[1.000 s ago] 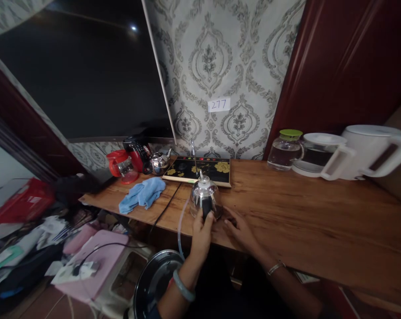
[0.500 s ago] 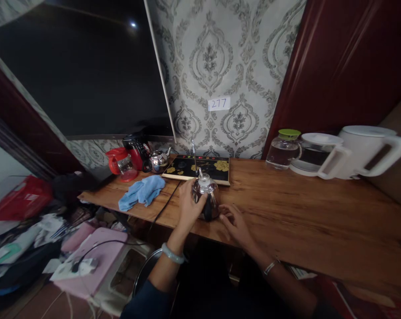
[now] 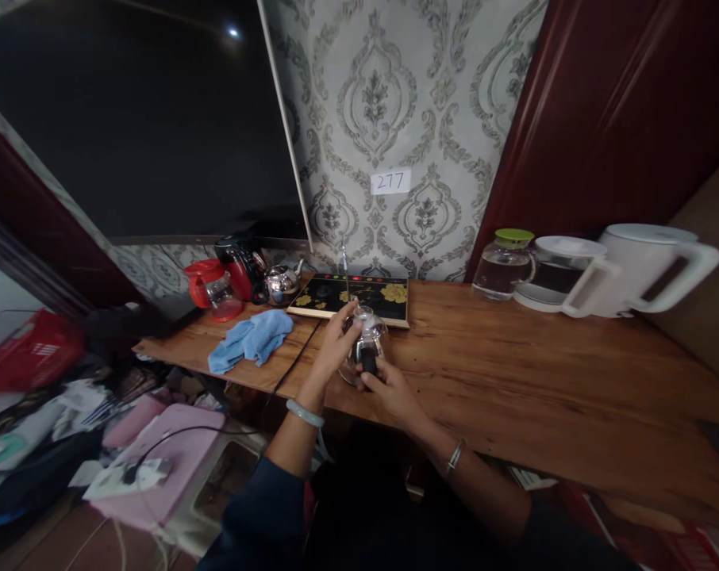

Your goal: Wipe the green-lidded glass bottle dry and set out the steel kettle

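A small shiny steel kettle [image 3: 371, 342] with a black handle stands on the wooden table [image 3: 514, 373], just in front of a black tea tray with gold flowers [image 3: 389, 295]. My left hand [image 3: 334, 345] reaches over the kettle's left side with its fingers at the lid. My right hand [image 3: 388, 387] grips the black handle from the near side.
A blue cloth [image 3: 249, 339] lies left of the kettle. Behind it stand a red pot [image 3: 210, 289], a black-and-red machine [image 3: 240, 270] and a second steel kettle [image 3: 281, 281]. A glass jar with green lid [image 3: 502, 266], a glass jug [image 3: 559, 274] and a white kettle [image 3: 645, 266] stand at right. A black cable [image 3: 294, 365] hangs off the table's edge.
My left hand let go of the handle and moved up the kettle's left side to the lid. My right hand came off the table and took the handle.
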